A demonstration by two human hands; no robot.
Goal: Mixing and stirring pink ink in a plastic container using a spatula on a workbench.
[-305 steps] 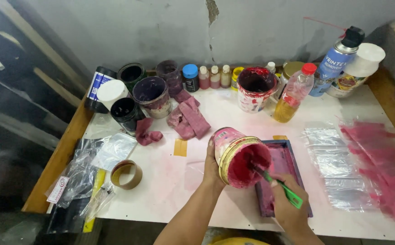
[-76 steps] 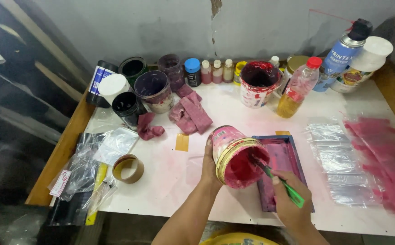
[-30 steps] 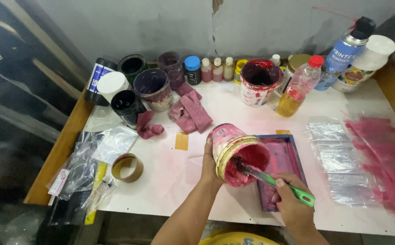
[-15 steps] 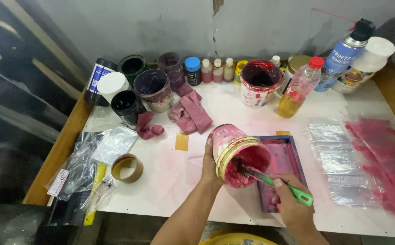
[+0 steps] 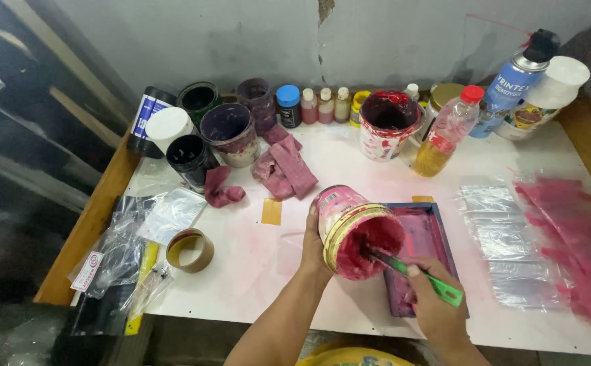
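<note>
Barely anything has shifted in the last half second: the green tool's handle sits a touch lower toward me, and the can stays tipped the same way as before.

So, the pink-stained can [image 5: 349, 227] is tilted on its side above the white table [image 5: 254, 271], mouth facing down and right toward me, full of red-pink paint. My left hand [image 5: 313, 247] is wrapped around its back from the left, fingers closed on the can wall. My right hand [image 5: 438, 312] has its fingers pinched shut around the green-handled tool [image 5: 421, 274], whose tip is buried in the paint inside the mouth.

Key relation as I see it: the tool's long axis runs diagonally from lower right, at my right hand, up and left into the can, so the can lies up-left of that hand. The left hand is the one actually on the can; the right only reaches it through the tool.

Just right of the can, partly under it, is a dark rectangular tray [image 5: 431, 237] smeared pink. Further right are clear plastic sheets [image 5: 505, 237] with pink streaks at the edge. Left of the can there's a roll of tape [image 5: 190, 251] and some crumpled bags. At the back: pink rags [image 5: 285, 169], a red-stained bucket [image 5: 387, 125], dark pots, small bottles, a bottle of yellow liquid [image 5: 444, 132] and a blue spray can [image 5: 512, 81].
</note>
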